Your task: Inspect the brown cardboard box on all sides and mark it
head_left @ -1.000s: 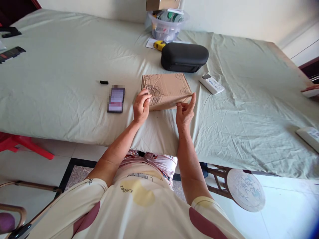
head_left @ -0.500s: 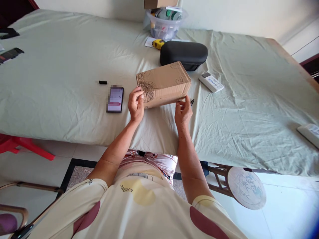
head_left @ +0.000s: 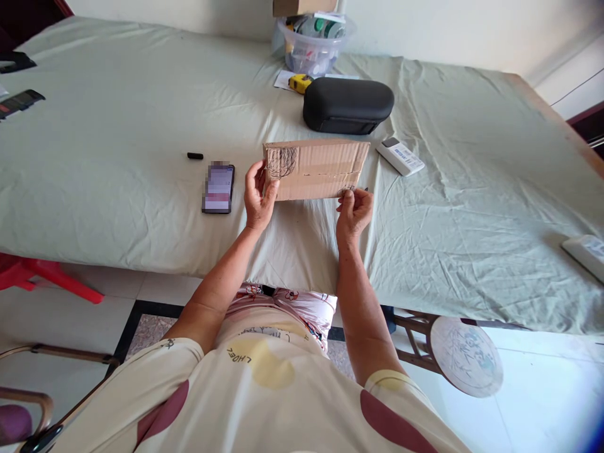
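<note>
A brown cardboard box (head_left: 316, 173) is held between my two hands over the near side of the table, one broad face tilted toward me. Black scribbles mark its upper left corner, and smaller marks show at its lower right. My left hand (head_left: 258, 196) grips the left end, thumb in front and fingers behind. At the lower right corner, my right hand (head_left: 355, 211) pinches the edge with its thumb on the marked spot. The dark end of what looks like a slim black pen (head_left: 365, 189) pokes out from the right hand; most of it is hidden.
Left of the box lie a phone (head_left: 218, 189) and a small black cap (head_left: 195, 156). Behind it are a black zip case (head_left: 349, 106), a yellow tape measure (head_left: 300, 83) and a filled plastic tub (head_left: 309, 53). A white remote-like device (head_left: 400, 156) lies to the right.
The box has turned in my hands: its scribbled top has tipped away and a broad face with a seam now faces me. My right hand has shifted slightly right, its thumb now on the front.
</note>
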Demonstrator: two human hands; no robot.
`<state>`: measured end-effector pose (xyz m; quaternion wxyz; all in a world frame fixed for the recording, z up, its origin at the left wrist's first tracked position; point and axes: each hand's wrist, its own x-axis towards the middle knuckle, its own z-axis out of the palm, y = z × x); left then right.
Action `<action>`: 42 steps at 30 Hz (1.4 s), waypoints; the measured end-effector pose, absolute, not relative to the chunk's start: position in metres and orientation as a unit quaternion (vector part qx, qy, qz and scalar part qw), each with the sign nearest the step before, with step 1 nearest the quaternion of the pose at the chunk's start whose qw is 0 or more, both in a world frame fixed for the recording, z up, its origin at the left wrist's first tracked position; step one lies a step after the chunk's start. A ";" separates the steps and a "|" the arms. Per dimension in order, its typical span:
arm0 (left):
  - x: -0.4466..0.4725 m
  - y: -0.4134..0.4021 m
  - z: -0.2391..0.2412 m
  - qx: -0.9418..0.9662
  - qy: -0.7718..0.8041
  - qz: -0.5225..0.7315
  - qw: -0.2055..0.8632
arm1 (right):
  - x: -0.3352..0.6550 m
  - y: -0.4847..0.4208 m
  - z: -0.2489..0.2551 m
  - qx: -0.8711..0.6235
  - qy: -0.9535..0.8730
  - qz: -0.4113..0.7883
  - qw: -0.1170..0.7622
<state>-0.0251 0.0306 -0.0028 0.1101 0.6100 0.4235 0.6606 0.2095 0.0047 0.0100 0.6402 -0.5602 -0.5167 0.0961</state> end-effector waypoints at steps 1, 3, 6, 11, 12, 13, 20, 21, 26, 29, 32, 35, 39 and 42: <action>-0.023 0.027 -0.001 0.618 0.422 0.655 0.108 | 0.210 0.004 0.010 -0.558 -0.516 0.082 0.644; -0.021 0.020 0.004 0.629 0.421 0.645 0.103 | 0.211 0.001 0.012 -0.560 -0.517 0.043 0.647; -0.019 0.010 0.012 0.647 0.430 0.623 0.089 | 0.214 -0.004 0.015 -0.575 -0.523 -0.022 0.629; -0.010 0.002 0.016 0.668 0.435 0.599 0.079 | 0.211 -0.008 0.009 -0.590 -0.552 -0.048 0.587; -0.007 0.001 0.015 0.668 0.437 0.598 0.076 | 0.209 -0.008 0.006 -0.590 -0.561 -0.043 0.579; -0.004 0.000 0.015 0.666 0.441 0.598 0.071 | 0.207 -0.007 0.004 -0.590 -0.570 -0.039 0.571; 0.013 -0.005 0.011 0.643 0.457 0.613 0.047 | 0.189 -0.009 0.012 -0.577 -0.604 -0.044 0.548; 0.013 -0.005 0.011 0.642 0.457 0.613 0.048 | 0.188 -0.010 0.014 -0.577 -0.606 -0.046 0.546; 0.012 -0.004 0.011 0.643 0.457 0.612 0.051 | 0.191 -0.010 0.011 -0.581 -0.595 -0.024 0.555; 0.008 -0.003 0.010 0.641 0.449 0.620 0.054 | 0.202 -0.004 0.005 -0.589 -0.567 0.035 0.575; 0.003 0.001 0.008 0.638 0.448 0.622 0.079 | 0.214 0.004 0.001 -0.568 -0.534 0.090 0.620; -0.003 0.007 0.003 0.611 0.445 0.642 0.126 | 0.223 0.010 0.000 -0.544 -0.513 0.095 0.658; -0.009 0.019 -0.006 0.553 0.440 0.686 0.171 | 0.229 0.012 0.002 -0.542 -0.492 0.075 0.677; -0.014 0.025 -0.009 0.523 0.471 0.682 0.201 | 0.228 0.013 0.004 -0.533 -0.494 0.107 0.679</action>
